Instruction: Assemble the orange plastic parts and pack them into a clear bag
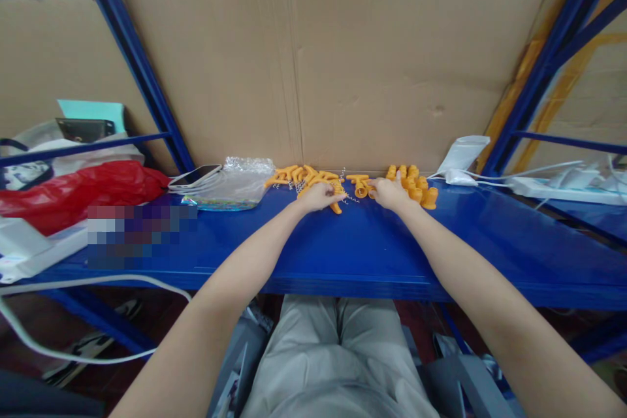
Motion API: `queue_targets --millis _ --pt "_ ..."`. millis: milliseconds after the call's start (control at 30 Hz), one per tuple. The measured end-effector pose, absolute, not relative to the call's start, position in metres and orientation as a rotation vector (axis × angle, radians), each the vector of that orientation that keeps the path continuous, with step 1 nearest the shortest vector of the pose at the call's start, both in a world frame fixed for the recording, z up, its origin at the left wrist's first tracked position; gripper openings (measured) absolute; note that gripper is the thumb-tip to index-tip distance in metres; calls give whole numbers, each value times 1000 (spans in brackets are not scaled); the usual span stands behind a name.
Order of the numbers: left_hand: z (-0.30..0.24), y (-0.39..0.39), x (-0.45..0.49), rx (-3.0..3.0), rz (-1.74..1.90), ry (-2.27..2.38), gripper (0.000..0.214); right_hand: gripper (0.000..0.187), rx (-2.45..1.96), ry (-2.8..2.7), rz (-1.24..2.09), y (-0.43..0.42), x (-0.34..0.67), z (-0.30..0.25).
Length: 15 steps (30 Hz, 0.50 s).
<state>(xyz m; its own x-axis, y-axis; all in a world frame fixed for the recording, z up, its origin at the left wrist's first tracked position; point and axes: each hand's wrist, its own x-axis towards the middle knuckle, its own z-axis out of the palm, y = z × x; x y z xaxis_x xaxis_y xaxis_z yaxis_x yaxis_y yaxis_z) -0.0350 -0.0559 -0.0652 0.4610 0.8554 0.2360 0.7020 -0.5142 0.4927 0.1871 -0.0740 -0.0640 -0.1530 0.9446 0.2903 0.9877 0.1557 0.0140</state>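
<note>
My left hand (318,197) rests at the near edge of a pile of orange corkscrews (294,175) with T-shaped handles and bare metal spirals. Its fingers are bent and the thumb stands apart; I see nothing gripped between them. Just right of it, more spirals (351,199) lie loose-looking on the blue table. My right hand (390,194) reaches down with fingers spread, one tip beside an orange T-shaped piece with a round ring end (360,188). Behind and right of that hand stands a cluster of orange caps (429,198), partly hidden by it.
A blue metal table (323,255) is backed by a tall cardboard sheet (367,65). Left lie a clear plastic bag (240,186), a phone (196,176) and a red bag (98,189). A white packet (463,157) and a power strip (563,189) with cables are on the right.
</note>
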Motion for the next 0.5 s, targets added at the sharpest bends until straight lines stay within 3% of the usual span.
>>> queue_targets --millis 267,500 --pt "-66 -59 -28 2420 521 1304 29 40 -1865 -2176 -223 -71 184 -65" --pt "-61 -66 -27 2407 487 1381 28 40 -1900 -1877 -335 -91 199 -35"
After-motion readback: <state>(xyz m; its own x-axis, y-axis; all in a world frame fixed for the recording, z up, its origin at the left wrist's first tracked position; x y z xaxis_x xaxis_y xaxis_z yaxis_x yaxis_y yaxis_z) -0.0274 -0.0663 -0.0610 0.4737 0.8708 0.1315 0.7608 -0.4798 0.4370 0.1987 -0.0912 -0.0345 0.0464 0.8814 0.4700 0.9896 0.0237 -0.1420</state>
